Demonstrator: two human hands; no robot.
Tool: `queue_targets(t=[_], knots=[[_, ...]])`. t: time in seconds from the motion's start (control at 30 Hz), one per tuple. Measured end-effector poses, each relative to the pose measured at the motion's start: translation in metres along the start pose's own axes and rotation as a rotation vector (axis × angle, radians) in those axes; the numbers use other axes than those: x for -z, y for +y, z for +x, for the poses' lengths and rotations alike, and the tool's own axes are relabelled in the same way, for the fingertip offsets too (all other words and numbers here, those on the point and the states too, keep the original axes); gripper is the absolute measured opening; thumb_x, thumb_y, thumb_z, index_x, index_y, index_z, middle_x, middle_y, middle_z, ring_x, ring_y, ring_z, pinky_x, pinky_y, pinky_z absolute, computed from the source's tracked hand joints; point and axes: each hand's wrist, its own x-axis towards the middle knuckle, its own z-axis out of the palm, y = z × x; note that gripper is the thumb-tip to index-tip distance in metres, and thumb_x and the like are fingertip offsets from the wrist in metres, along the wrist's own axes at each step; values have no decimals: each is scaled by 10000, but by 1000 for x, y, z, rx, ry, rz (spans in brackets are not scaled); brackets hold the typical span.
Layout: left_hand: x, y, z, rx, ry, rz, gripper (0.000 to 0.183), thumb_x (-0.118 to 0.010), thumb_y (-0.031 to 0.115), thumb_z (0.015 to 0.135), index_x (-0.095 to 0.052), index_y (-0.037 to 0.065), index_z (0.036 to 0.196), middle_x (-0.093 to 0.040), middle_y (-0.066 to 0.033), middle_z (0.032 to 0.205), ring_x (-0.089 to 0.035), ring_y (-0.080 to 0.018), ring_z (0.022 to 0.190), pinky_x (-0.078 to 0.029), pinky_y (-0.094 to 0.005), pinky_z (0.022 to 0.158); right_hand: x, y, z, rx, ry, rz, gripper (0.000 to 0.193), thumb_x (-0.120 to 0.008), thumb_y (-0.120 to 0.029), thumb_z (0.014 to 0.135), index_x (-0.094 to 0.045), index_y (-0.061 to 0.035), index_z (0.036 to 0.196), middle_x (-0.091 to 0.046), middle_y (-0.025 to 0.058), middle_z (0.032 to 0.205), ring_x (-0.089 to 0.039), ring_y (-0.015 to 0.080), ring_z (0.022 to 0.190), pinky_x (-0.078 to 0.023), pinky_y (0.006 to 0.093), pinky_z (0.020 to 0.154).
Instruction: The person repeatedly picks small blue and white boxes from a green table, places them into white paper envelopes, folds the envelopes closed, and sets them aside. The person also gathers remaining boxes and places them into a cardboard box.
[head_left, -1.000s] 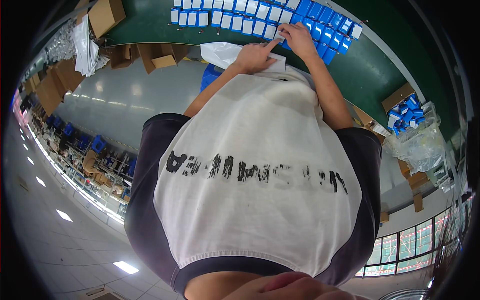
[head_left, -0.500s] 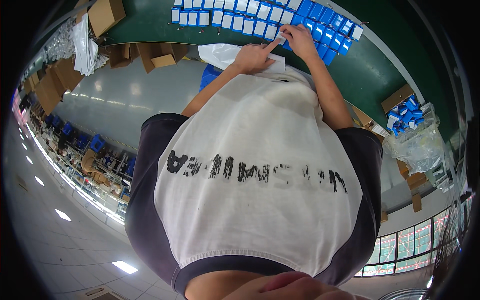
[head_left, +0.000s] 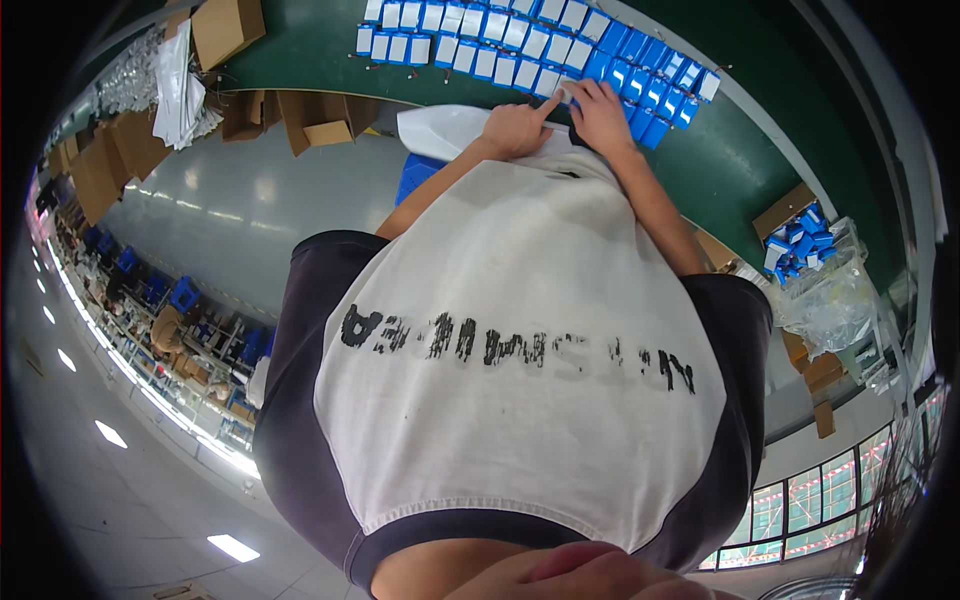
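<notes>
Left hand point(head_left: 515, 130) and right hand point(head_left: 603, 118) are together at blue packs point(head_left: 527, 73) by the table's point(head_left: 740, 170) near edge; I cannot tell their grip.

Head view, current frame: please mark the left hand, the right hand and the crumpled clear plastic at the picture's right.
Left hand point(head_left: 514, 130): head view, on the back of the hand.
Right hand point(head_left: 602, 117): head view, on the back of the hand.
Clear plastic point(head_left: 828, 308): head view, middle of its crumpled surface.

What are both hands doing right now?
Left hand: one finger stretched out; can't tell if holding anything.
Right hand: fingers bent at blue packs; grip can't be told.
</notes>
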Motion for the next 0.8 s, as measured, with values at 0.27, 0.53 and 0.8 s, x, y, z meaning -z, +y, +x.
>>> queue_targets(t=[0.27, 0.53, 0.8], knots=[[100, -73, -58, 177, 604, -432, 189, -596, 167, 931, -673, 52, 1059, -700, -189, 1013, -677, -393, 900, -544, -463, 776, 33, -42, 21, -88, 59, 333, 446, -749, -203, 844, -637, -50, 1247, -642, 132, 1206, -588, 318, 1130, -448, 412, 999], [230, -114, -114, 270, 1169, -1472, 315, -615, 185, 1000, -589, -7, 1248, -688, -72, 1103, -642, -138, 977, -522, -289, 815, 17, -190, 131, -123, -244, 822, 463, -750, -227, 891, -603, 43, 1239, -721, 180, 1092, -692, 241, 977, -513, 347, 857], [153, -250, -140, 428, 1082, -1149, 455, -534, 54, 971, -481, 17, 1421, -649, -146, 1281, -623, -275, 1183, -514, -405, 972, -42, -249, 209, -89, -273, 793, 399, -727, -171, 919, -581, 5, 1245, -689, 111, 1088, -668, 210, 942, -523, 312, 804]])
